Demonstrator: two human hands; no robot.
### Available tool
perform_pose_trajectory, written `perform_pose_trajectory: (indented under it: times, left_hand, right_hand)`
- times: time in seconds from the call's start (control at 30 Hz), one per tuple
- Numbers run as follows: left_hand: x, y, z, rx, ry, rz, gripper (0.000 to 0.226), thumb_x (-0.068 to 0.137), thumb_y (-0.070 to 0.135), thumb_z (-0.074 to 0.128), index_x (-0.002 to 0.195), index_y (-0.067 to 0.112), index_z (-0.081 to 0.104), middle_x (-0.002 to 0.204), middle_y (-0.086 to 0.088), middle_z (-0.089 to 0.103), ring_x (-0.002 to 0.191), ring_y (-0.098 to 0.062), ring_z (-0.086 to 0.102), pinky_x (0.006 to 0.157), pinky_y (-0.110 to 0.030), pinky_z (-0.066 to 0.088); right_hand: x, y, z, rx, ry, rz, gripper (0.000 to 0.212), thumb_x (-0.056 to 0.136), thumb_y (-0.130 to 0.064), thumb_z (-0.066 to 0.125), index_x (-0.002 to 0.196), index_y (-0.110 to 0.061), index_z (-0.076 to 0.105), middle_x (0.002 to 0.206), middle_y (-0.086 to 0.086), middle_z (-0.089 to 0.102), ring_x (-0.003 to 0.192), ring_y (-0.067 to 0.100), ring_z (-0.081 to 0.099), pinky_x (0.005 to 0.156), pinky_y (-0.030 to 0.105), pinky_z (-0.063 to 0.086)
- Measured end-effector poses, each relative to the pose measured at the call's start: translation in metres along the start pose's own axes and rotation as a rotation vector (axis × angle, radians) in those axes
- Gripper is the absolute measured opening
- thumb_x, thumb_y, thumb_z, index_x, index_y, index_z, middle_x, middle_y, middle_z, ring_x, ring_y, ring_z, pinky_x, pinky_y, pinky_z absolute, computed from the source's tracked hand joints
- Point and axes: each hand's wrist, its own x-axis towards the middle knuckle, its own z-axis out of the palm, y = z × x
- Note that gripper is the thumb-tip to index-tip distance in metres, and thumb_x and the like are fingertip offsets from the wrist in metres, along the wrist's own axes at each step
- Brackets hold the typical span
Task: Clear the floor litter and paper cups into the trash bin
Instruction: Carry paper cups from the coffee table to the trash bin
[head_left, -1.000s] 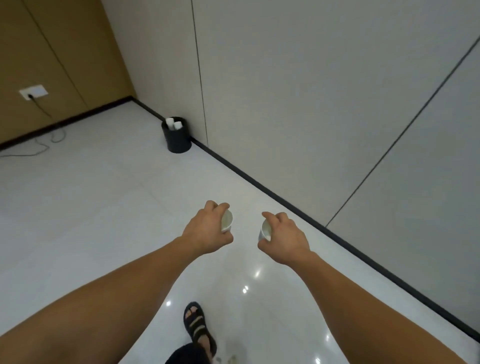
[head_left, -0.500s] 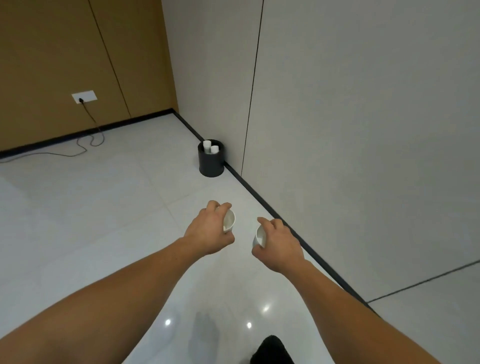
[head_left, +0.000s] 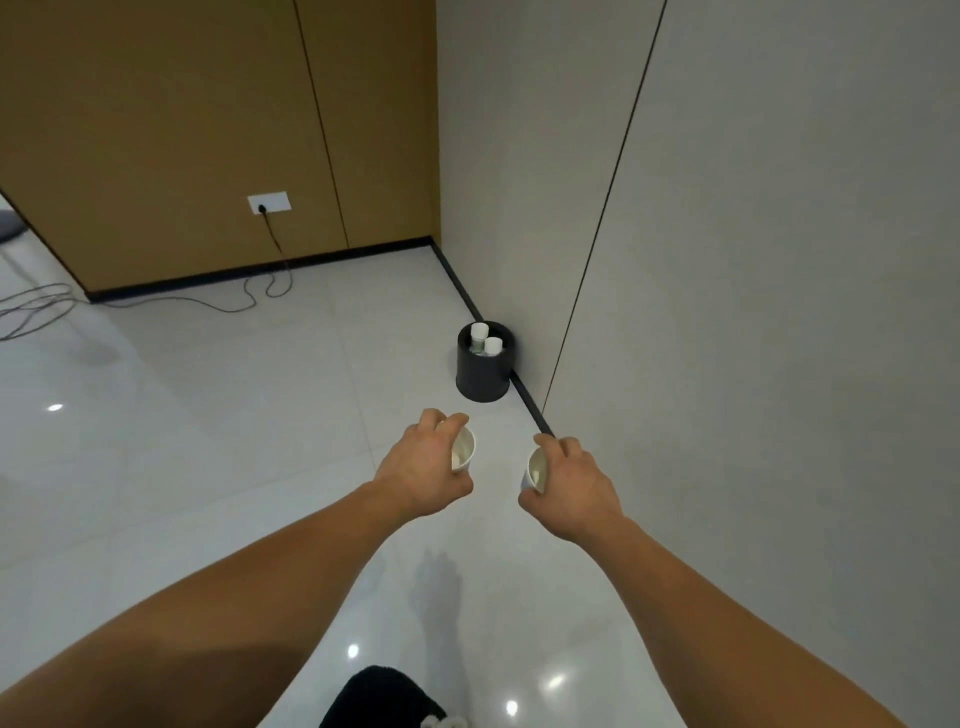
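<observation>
Now each hand carries one white cup. The left hand (head_left: 423, 465) has fingers and thumb curled round the left paper cup (head_left: 464, 449), and the right hand (head_left: 571, 488) grips the right paper cup (head_left: 536, 470) likewise, with the two open mouths facing each other. The black trash bin (head_left: 483, 376) stands ahead on the floor (head_left: 234, 415), against the baseboard (head_left: 524, 395) of the grey wall and near the room's corner. What look like two white cups (head_left: 478, 330) are already upright inside. Both hands are near the bin but not yet above it. Best, I judge, to carry both cups right over the rim before loosening either grip. Then release them one at a time and low, so that these light cups cannot bounce off those inside.
</observation>
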Motion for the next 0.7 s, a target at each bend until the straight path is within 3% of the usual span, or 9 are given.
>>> perform_pose_trajectory:
  times: [0.27, 0.7]
  left_hand:
    - [0.146, -0.043, -0.014, -0.016, -0.005, -0.045, 0.077, 0.077, 0.037, 0.067, 0.145, 0.027, 0.032, 0.139, -0.001, 0.035, 0.118, -0.026, 0.047, 0.095, -0.036, 0.047]
    - [0.426, -0.115, -0.074, -0.009, -0.09, 0.064, 0.079, 0.076, 0.038, 0.069, 0.145, 0.026, 0.031, 0.134, -0.003, 0.037, 0.114, -0.026, 0.048, 0.092, -0.035, 0.046]
  right_hand:
    - [0.158, -0.016, -0.006, -0.021, -0.064, -0.038, 0.078, 0.08, -0.044, 0.058, 0.148, -0.028, 0.024, 0.14, 0.002, 0.035, 0.123, 0.025, 0.041, 0.092, 0.038, 0.044]
    - [0.411, -0.05, -0.04, 0.007, -0.061, 0.068, 0.076, 0.084, -0.044, 0.058, 0.148, -0.025, 0.023, 0.14, 0.003, 0.034, 0.124, 0.025, 0.041, 0.096, 0.038, 0.044]
